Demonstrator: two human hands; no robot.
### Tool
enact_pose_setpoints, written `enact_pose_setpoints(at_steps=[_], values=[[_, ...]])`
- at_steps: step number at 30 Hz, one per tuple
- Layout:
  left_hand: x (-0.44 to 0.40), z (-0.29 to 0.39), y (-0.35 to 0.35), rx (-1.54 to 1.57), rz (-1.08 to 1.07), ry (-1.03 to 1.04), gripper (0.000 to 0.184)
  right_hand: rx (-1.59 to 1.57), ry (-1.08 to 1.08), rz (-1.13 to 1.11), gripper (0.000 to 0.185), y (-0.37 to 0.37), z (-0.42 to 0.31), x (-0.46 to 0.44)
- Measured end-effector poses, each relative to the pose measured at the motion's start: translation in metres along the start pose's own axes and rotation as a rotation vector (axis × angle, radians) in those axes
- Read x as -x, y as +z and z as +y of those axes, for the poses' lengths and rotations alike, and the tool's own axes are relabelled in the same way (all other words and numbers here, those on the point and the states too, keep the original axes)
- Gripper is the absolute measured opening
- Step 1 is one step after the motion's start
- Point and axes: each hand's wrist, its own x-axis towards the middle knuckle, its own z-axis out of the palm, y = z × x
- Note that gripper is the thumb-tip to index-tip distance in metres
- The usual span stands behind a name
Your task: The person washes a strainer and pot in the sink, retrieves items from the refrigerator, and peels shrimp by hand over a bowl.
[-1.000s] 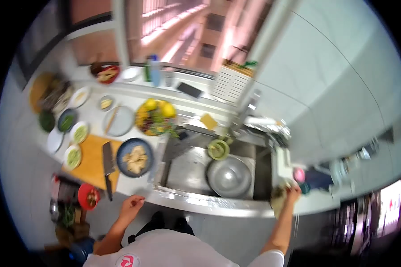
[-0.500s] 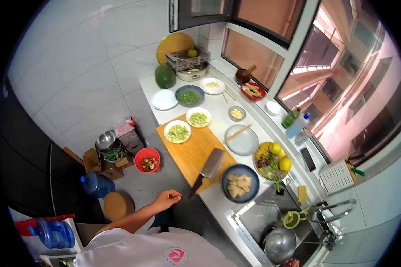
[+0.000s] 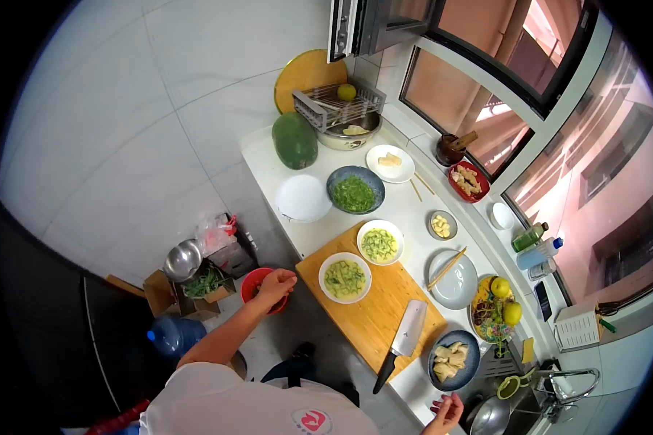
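My left hand hangs left of the counter with its fingers curled together, nothing visible in them. Behind it, partly covered, is a red bucket on the floor. My right hand is low at the counter's front edge, fingers loosely bent and apart, holding nothing. Just above it stands a dark blue bowl of pale chunks. A cleaver with a black handle lies on the wooden cutting board. At the board's far end are two white bowls of chopped pale-green pieces, the nearer bowl and the farther bowl.
On the counter are a blue plate of chopped greens, a watermelon, a white plate and a grey plate with chopsticks. The sink with a metal pot is at lower right. A water jug and boxes stand on the floor.
My view has shifted, so the counter appears closer and lower. My left hand now overlaps the red bucket. My right hand has come further into view beside the dark blue bowl.
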Motion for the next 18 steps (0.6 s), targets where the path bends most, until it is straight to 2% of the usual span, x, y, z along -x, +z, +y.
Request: enact_pose_setpoints(at_steps=[2,6,11,14,16,17,18], values=[[-0.02,0.006,-0.012,0.048,0.039,0.004,0.026,0.046,0.0,-0.165,0.028,0.024,-0.03,0.009],[-0.038,0.028,-0.03,0.159,0.095,0.057,0.027,0.036,-0.054,-0.265,0.023,0.067,-0.047,0.004],[-0.071,0.048,-0.056,0.131,0.1,-0.019,0.031,-0.026,-0.094,-0.326,0.019,0.114,-0.047,-0.01],[-0.106,0.065,-0.069,0.082,0.127,-0.012,0.037,-0.105,-0.119,-0.386,0.014,0.144,-0.06,-0.008],[-0.133,0.074,-0.076,0.01,0.184,0.012,0.041,-0.064,-0.132,-0.402,0.014,0.16,-0.081,-0.003],[-0.154,0.074,-0.082,-0.015,0.157,0.006,0.05,-0.038,-0.131,-0.43,0.014,0.169,-0.093,0.0],[-0.17,0.077,-0.084,-0.018,0.147,0.003,0.05,-0.011,-0.126,-0.457,0.013,0.179,-0.101,0.003]])
